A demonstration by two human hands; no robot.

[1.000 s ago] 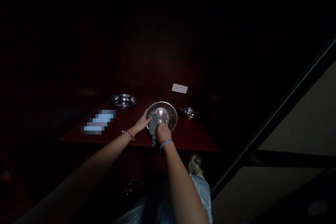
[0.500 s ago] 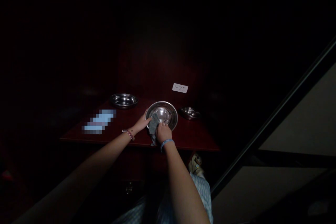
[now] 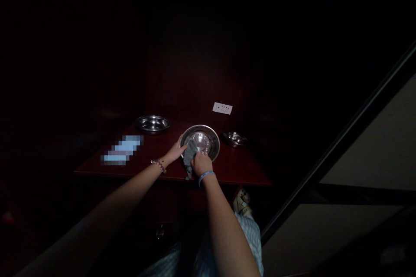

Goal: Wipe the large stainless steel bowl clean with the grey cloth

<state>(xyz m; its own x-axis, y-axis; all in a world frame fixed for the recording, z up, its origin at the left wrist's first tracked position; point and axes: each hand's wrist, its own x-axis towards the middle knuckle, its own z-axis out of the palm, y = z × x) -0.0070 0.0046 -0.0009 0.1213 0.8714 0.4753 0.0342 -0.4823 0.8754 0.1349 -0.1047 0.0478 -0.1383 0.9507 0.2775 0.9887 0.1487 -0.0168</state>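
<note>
A round steel plate point(image 3: 205, 137) is tilted up on the dark red table point(image 3: 240, 169). My left hand point(image 3: 176, 151) grips its left rim, fingers curled on the edge. My right hand point(image 3: 202, 163) is closed on a grey cloth point(image 3: 190, 152) pressed against the plate's near inner side; the cloth's tail hangs down toward the table edge. A beaded bracelet is on my left wrist and a blue band on my right.
A second steel plate point(image 3: 152, 124) lies at the back left and a small steel bowl point(image 3: 234, 138) to the right. A white card with dots point(image 3: 222, 108) lies behind. A blurred pale object point(image 3: 121, 150) sits at left. The surroundings are very dark.
My right hand with the cloth has shifted slightly over the plate's near side; the plate and my left hand have stayed nearly in place.
</note>
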